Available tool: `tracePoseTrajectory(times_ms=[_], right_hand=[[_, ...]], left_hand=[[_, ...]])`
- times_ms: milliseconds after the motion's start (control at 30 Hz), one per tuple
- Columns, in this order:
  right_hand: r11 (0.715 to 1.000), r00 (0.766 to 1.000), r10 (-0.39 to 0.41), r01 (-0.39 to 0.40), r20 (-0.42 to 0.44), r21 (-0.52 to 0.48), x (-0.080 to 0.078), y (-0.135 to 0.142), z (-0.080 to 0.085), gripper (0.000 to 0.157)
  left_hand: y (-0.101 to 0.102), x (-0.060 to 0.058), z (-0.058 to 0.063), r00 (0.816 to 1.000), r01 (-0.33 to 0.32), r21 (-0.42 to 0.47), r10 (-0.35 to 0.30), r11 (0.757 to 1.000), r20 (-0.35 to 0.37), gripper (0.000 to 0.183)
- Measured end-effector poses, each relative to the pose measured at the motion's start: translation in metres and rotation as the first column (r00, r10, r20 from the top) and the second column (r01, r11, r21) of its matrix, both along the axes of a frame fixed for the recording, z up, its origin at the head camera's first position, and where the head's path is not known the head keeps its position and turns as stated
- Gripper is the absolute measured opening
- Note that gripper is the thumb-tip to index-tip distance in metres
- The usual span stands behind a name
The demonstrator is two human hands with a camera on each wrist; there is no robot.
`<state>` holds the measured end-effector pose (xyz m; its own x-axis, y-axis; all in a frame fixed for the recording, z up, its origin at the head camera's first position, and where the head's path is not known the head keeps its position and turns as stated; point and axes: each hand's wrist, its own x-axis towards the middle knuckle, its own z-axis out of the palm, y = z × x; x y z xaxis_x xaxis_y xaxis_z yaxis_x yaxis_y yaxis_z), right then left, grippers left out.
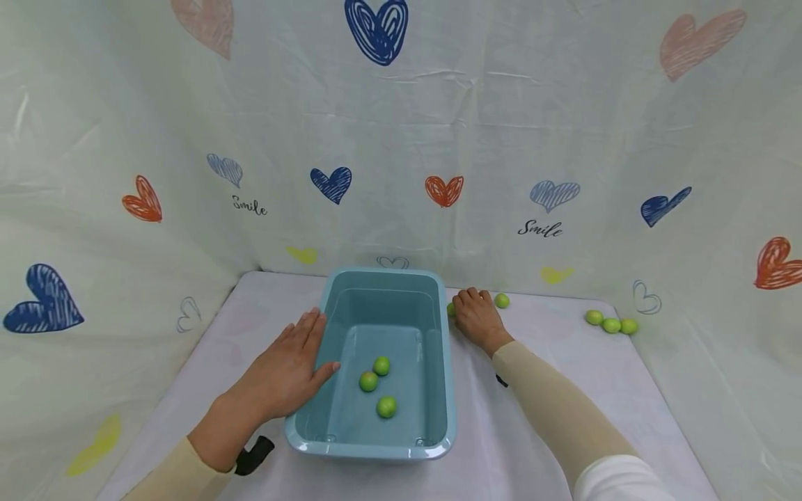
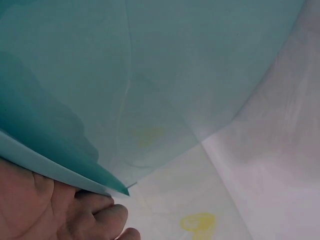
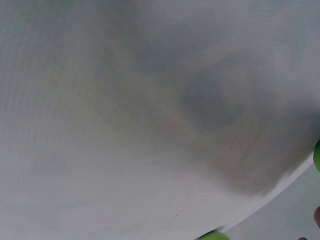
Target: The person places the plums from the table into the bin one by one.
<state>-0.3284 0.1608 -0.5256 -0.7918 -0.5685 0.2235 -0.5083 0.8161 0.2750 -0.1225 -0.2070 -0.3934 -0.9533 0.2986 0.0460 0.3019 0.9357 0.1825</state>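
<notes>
A light blue plastic tub (image 1: 370, 451) stands on the table, with three green limes (image 1: 386, 407) on its floor. Over the tub's left rim lies my left hand (image 1: 276, 379), fingers straight and thumb toward the inside. The left wrist view shows its palm (image 2: 30, 205) against the tub's rim. Beyond the tub's right side, my right hand (image 1: 479, 319) reaches down at the table's back edge with bent fingers. One lime (image 1: 451, 309) is just left of it, partly hidden, and another lime (image 1: 502, 300) lies to its right. Whether those fingers hold anything is hidden.
Several more limes (image 1: 611, 325) lie together at the table's back right corner. White curtain with printed hearts (image 1: 443, 191) hangs behind and along both sides. A pale cloth (image 1: 501, 431) covers the table.
</notes>
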Motion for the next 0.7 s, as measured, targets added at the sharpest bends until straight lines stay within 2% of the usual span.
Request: tracePoseTrajectory(times_ms=[333,567,700], right_hand=[[0.999,1.000,-0.026,0.026,-0.004,-0.030,-0.0027,-0.0008,-0.0042,0.024],[0.998,0.998,-0.057,0.057,0.023,-0.006,-0.0021,-0.0043,-0.0048,0.019],[0.996,0.993,-0.092,0.093,0.068,-0.008,-0.0011,-0.0042,-0.0041,0.028]], left_hand=[[0.0010,0.0004,-0.0009,1.000,0.000,0.012,-0.001,1.000,0.019,0.083],[0.0007,0.0004,0.0003,1.000,0.004,0.006,-0.004,1.000,0.010,0.082],[-0.0001,0.0003,0.0015,1.000,0.004,0.004,-0.004,1.000,0.008,0.082]])
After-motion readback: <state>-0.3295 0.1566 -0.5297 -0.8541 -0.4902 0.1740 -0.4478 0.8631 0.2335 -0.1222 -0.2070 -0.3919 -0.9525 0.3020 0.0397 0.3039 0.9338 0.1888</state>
